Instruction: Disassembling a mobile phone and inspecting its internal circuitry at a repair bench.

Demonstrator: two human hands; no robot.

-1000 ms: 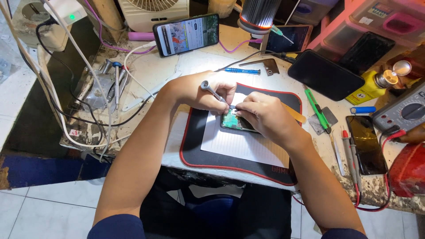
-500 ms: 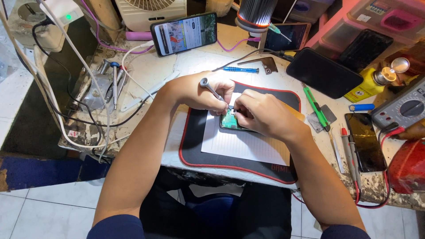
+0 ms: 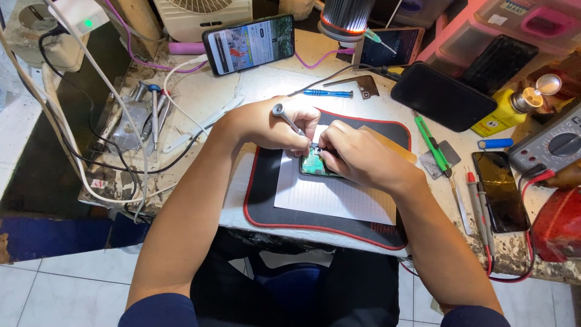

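Green circuit board (image 3: 314,163) lay exposed inside an opened phone body on a sheet of lined white paper (image 3: 333,197), itself on a black mat with red edging (image 3: 261,194) at the middle of the counter (image 3: 206,97). I noted the left hand (image 3: 269,126) curled closed round a slim metal screwdriver (image 3: 284,117), its round cap up and its tip angled down toward the board's upper edge. The right hand (image 3: 357,156) was closed down over the right side of the device, fingertips pressed at the same spot; whether it pinched a small part there I could not tell, the fingers hiding it.

Risks, as I judged them:
- The screwdriver stood tilted rather than upright; a slip off a screw head could gouge the board or a connector.
- Both hands crowded one point, so the work spot was largely hidden from the head camera; a loosened screw could drop unseen onto the paper or mat.
- The paper lay loose on the mat; sideways pressure could slide the device.
- A yellow bottle with a metal nozzle (image 3: 505,112) stood well apart to the right, beside a dark phone (image 3: 443,95); an elbow swing could tip it.
- Red probe leads (image 3: 484,224) lay near the right forearm, liable to snag.
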